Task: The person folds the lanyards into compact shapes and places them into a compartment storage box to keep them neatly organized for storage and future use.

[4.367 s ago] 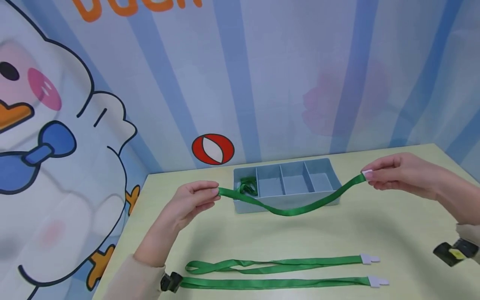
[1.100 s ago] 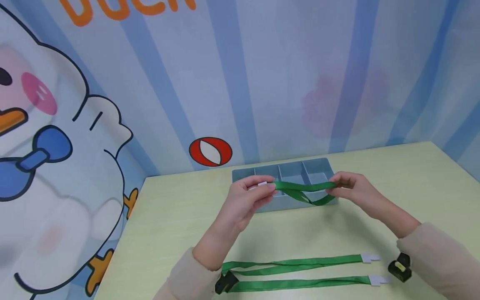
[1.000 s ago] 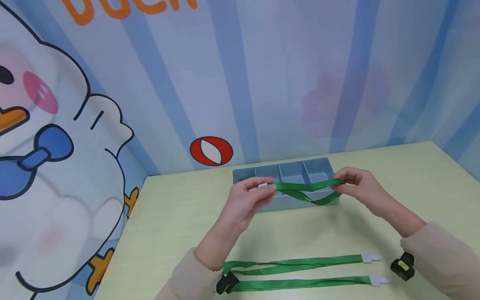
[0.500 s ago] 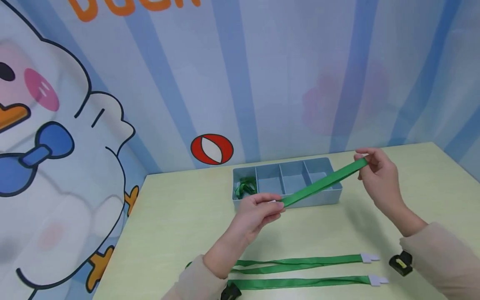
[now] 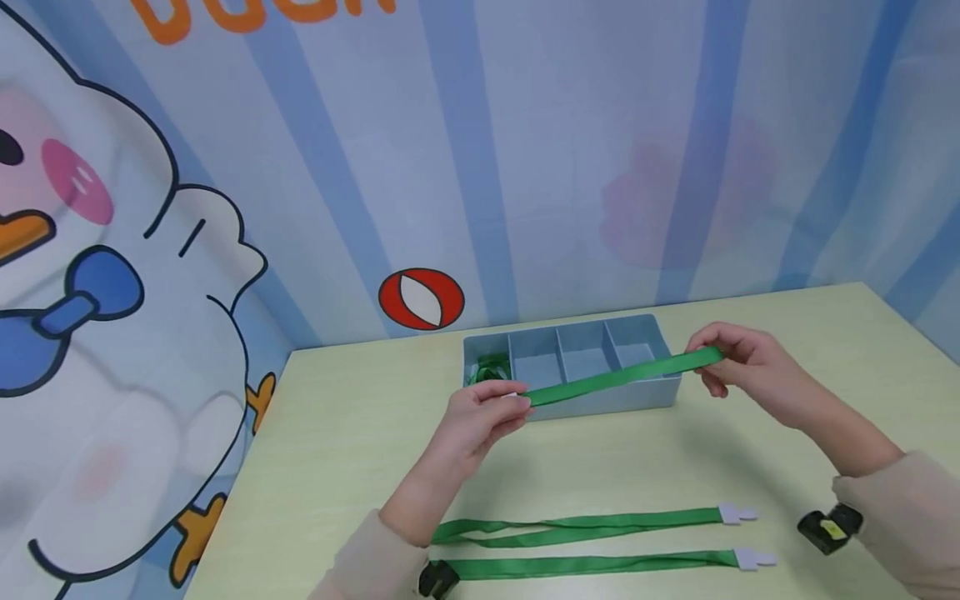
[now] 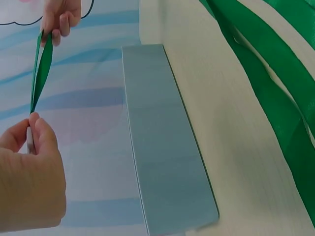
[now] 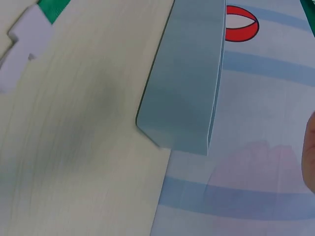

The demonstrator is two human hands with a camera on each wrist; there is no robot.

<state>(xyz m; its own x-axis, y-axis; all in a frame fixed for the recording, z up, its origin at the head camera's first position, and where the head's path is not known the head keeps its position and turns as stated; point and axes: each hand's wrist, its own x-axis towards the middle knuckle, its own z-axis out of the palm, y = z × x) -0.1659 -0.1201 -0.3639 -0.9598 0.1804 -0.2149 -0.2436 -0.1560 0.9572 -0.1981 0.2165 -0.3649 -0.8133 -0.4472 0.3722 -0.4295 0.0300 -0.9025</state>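
A green lanyard (image 5: 618, 381) is stretched, folded to a short length, between my two hands in front of the tray. My left hand (image 5: 480, 421) pinches its end with the white plastic clip, most of which the fingers cover. At the other end, higher up, my right hand (image 5: 757, 371) pinches the folded loop. The left wrist view shows the two layers of the lanyard (image 6: 43, 69) bowed slightly apart. Only an edge of the right hand (image 7: 310, 157) enters the right wrist view.
Behind the hands stands a grey-blue divided tray (image 5: 600, 402); a coiled green lanyard (image 5: 491, 367) lies in its leftmost compartment. Two more lanyards, one upper (image 5: 600, 525) and one lower (image 5: 600, 568), lie lengthwise on the table (image 5: 337, 433) near me, white clips to the right.
Earlier the right hand held the clip and the lanyard sagged wide; the clip is now in the left hand and the lanyard is folded. Lately the right hand has lowered and the left shifted left.
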